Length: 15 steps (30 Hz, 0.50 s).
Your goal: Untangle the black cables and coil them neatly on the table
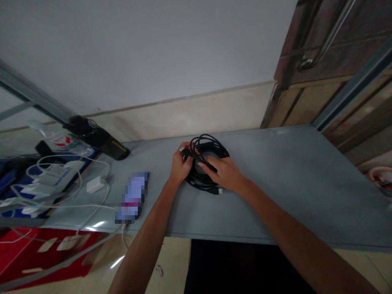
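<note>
A black cable (200,176) lies coiled on the grey tabletop (294,175), with several loops stacked in a ring. One plug end (218,190) with a pale metal tip rests at the coil's near side. The other plug (185,151) sticks out by my left hand (181,164), whose fingers close round the cable at the coil's left side. From the right, my right hand (226,170) grips strands of the same cable, thumb and fingers over the ring. Some loops rise above the coil between both hands. My fingertips are partly hidden by the cable.
Left of the coil lies a phone (133,198) with a white cable plugged in. A black bottle (102,141), a clear plastic bottle (65,141), a white charger (95,184) and a power strip (56,177) crowd the left end. A red crate (39,257) stands below; a wall (183,53) rises behind.
</note>
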Each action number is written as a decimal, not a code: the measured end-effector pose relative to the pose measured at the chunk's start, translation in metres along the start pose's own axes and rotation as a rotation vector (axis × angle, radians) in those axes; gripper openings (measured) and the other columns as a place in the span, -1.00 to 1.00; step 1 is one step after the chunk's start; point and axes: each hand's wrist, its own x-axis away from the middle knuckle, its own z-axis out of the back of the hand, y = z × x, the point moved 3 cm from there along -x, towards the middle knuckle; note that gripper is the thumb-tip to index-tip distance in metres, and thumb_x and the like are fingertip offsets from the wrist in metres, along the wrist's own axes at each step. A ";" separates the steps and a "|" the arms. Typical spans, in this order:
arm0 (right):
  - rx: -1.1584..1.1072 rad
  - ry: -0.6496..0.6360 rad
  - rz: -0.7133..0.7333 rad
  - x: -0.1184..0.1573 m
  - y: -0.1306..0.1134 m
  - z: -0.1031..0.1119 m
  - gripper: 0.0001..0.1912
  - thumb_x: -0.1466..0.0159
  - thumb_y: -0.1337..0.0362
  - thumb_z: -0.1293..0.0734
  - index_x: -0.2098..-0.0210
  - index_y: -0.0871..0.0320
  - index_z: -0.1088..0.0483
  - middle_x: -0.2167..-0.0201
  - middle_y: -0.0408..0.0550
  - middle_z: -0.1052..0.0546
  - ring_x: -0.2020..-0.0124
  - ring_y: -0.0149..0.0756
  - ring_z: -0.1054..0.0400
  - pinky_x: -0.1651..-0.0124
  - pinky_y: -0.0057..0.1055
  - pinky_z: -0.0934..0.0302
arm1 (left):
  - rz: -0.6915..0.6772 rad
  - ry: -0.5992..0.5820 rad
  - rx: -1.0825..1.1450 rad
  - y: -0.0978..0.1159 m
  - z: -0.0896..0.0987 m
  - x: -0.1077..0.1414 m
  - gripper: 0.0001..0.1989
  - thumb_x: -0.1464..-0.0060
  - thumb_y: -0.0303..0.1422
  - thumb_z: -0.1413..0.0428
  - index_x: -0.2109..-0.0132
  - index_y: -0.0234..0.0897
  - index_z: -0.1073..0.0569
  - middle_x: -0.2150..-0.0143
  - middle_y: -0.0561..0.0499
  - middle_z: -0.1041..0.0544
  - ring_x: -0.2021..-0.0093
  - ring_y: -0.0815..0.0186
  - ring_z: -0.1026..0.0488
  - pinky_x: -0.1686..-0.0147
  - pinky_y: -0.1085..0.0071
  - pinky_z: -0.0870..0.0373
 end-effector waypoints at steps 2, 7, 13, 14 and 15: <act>-0.013 0.015 0.007 0.000 0.000 0.000 -0.44 -0.72 -0.05 -0.07 0.14 0.15 -0.51 0.42 -0.03 -0.63 0.44 -0.22 -0.49 0.30 -0.26 -0.13 | -0.018 -0.015 -0.062 0.004 0.000 0.002 -0.77 -0.41 -0.19 -0.15 0.06 -0.21 -0.61 0.12 -0.08 -0.72 0.08 0.10 -0.65 -0.07 0.19 -0.53; -0.021 0.029 0.005 0.000 0.002 -0.002 -0.46 -0.72 -0.04 -0.07 0.11 0.14 -0.51 0.42 -0.03 -0.64 0.44 -0.21 -0.50 0.32 -0.26 -0.12 | 0.025 0.043 0.083 0.012 -0.001 0.005 -0.67 -0.41 -0.14 -0.10 0.06 -0.23 -0.70 0.11 -0.09 -0.74 0.10 0.10 -0.62 0.03 0.22 -0.51; -0.018 0.017 -0.002 0.001 0.004 -0.001 -0.52 -0.71 -0.02 -0.12 0.03 0.14 -0.53 0.39 -0.03 -0.66 0.45 -0.23 -0.49 0.33 -0.27 -0.13 | 0.115 0.057 0.379 0.010 -0.007 0.003 -0.45 -0.39 0.16 -0.14 0.12 -0.24 -0.72 0.20 -0.10 -0.71 0.29 0.17 -0.57 0.28 0.29 -0.45; -0.024 0.018 -0.003 0.001 0.005 -0.001 -0.53 -0.71 -0.02 -0.12 0.02 0.14 -0.53 0.39 -0.03 -0.66 0.44 -0.24 -0.49 0.33 -0.28 -0.13 | 0.139 0.051 0.423 0.011 -0.008 0.002 -0.40 -0.40 0.20 -0.11 0.12 -0.25 -0.72 0.23 -0.11 -0.71 0.32 0.18 -0.56 0.30 0.29 -0.45; -0.031 0.021 -0.005 0.001 0.005 -0.001 -0.53 -0.71 -0.02 -0.13 0.01 0.14 -0.54 0.39 -0.04 -0.67 0.44 -0.25 -0.50 0.33 -0.28 -0.13 | 0.164 0.048 0.441 0.013 -0.009 0.002 -0.37 -0.41 0.22 -0.08 0.12 -0.26 -0.71 0.25 -0.11 -0.71 0.32 0.19 -0.57 0.29 0.30 -0.45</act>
